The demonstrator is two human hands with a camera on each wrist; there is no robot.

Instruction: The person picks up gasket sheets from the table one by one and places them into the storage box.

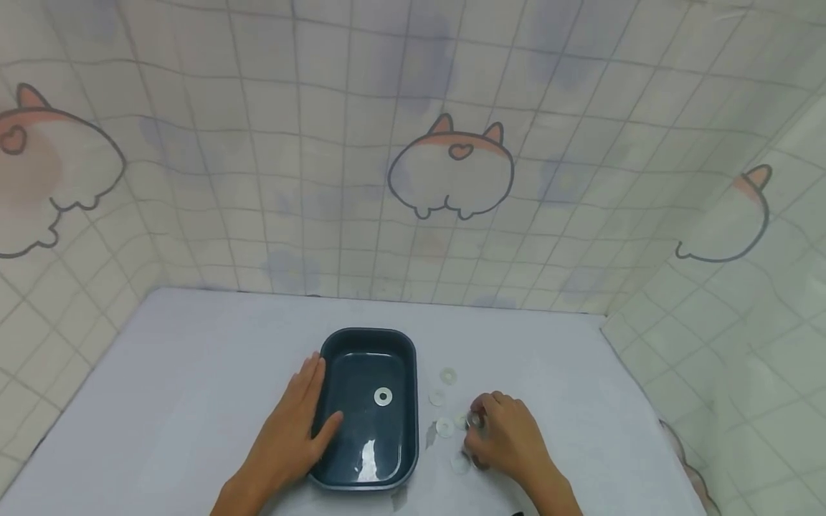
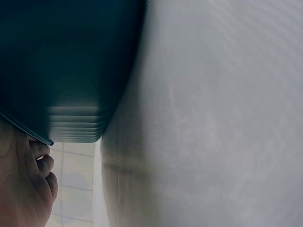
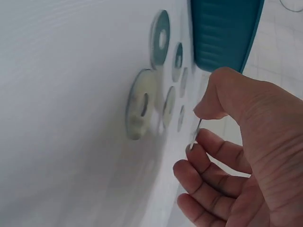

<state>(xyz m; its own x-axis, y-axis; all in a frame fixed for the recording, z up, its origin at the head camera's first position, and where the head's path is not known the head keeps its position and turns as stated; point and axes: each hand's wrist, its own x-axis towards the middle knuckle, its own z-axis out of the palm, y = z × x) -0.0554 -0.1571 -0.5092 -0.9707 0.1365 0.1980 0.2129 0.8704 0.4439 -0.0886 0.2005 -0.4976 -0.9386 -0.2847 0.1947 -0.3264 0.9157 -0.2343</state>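
Observation:
A dark teal rectangular tray [image 1: 358,459] stands on the white table, with one flat metal washer [image 1: 383,396] lying inside it. My left hand [image 1: 290,426] rests along the tray's left side, fingers fairly straight and thumb reaching over the rim. In the left wrist view that hand [image 2: 23,177] touches the tray's edge. Right of the tray, my right hand [image 1: 513,437] pinches a thin washer [image 3: 195,135] between thumb and fingertips, seen nearly edge-on in the right wrist view. Several loose washers [image 1: 444,427] lie on the table between this hand and the tray.
The white tabletop [image 1: 213,358] extends on both sides of the tray. A grid-patterned curtain [image 1: 323,179] with cartoon animal drawings encloses the table at the back and sides.

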